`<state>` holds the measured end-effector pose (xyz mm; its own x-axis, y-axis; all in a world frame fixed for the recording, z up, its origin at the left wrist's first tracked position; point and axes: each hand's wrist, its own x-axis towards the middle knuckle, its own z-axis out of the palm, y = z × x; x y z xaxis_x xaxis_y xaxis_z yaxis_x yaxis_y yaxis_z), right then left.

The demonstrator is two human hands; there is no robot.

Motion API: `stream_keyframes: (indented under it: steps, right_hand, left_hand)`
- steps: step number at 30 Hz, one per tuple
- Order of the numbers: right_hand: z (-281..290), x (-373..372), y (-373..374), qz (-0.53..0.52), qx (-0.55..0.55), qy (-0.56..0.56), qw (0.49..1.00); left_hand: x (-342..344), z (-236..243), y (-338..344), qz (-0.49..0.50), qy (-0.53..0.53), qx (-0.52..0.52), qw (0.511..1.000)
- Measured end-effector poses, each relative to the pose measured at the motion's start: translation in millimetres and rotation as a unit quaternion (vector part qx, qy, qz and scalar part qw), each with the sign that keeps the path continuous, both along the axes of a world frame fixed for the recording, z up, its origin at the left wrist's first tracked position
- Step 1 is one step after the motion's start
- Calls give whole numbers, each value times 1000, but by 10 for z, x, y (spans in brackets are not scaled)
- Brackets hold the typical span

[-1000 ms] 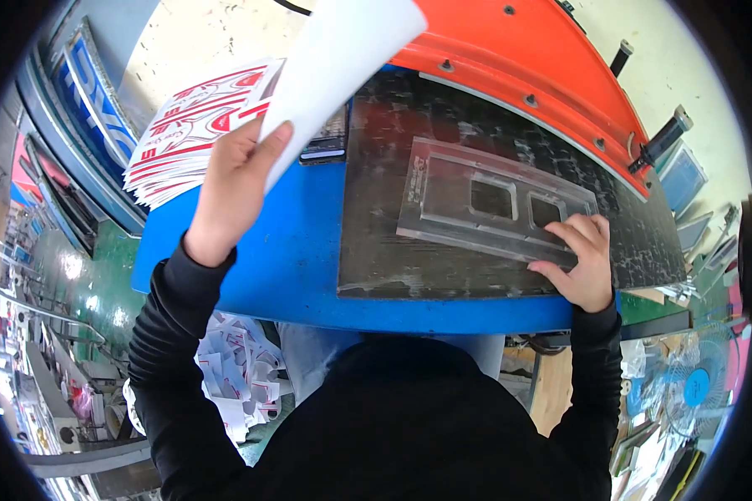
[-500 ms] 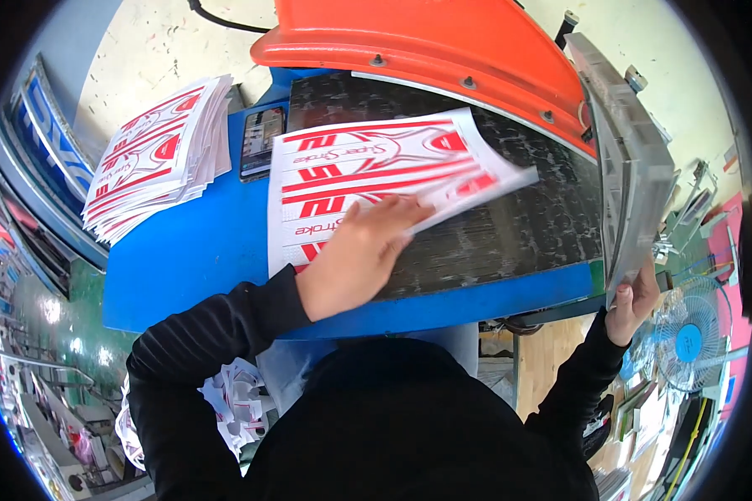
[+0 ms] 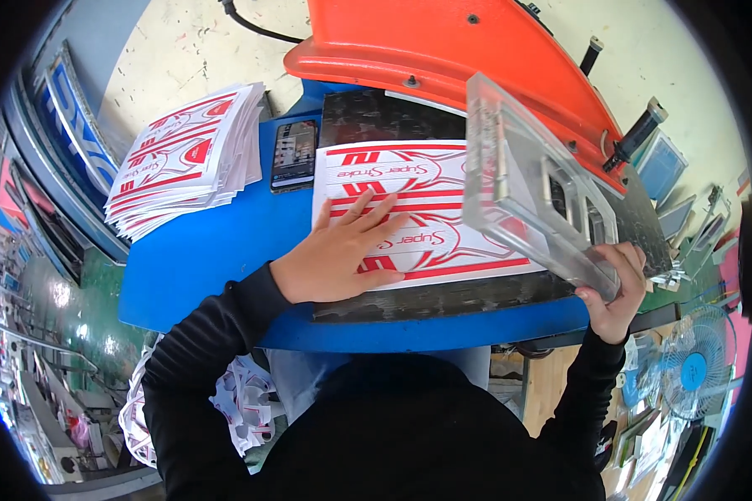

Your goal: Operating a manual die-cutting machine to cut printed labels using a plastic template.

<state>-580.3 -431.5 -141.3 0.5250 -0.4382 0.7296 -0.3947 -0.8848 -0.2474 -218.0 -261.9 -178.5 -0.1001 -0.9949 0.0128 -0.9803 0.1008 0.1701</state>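
Observation:
A white sheet printed with red stripes and lettering [image 3: 443, 238] lies flat on a worn black cutting board [image 3: 363, 311]. My left hand [image 3: 342, 255] rests on the sheet's left part, palm down with the fingers spread. On the right, my right hand [image 3: 617, 288] grips the near end of a thick clear plastic cutting die [image 3: 486, 184]. The die is tilted, its left edge over the right part of the sheet, and hides some of the print. Whether it touches the sheet I cannot tell.
A tall stack of similar printed sheets [image 3: 171, 163] stands at the left on the blue table [image 3: 209, 271], with a phone [image 3: 294, 156] beside it. A big orange-red machine arm [image 3: 393, 42] spans the far side. A fan [image 3: 692, 367] stands at the lower right.
The sheet, lifted at its right corner before, now lies flat. My left hand has opened out on it. My right hand has brought the die from upright at the right to tilted over the sheet.

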Motion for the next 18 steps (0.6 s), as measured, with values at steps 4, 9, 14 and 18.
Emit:
stream_keyframes:
  steps: [4,9,14,18]
  right_hand:
    - [-4,234,-77,43,-35,38,998]
    - [-33,534,-146,71,-51,77,993]
    - [-103,719,-163,100,-59,113,987]
    - [-166,857,-137,131,-65,128,981]
  left_hand:
    - [-46,-68,-57,-7,27,-34,999]
    - [-32,-77,-34,-10,43,-74,996]
    - [351,104,288,83,17,-79,993]
    - [425,168,667,167,216,-41,961]
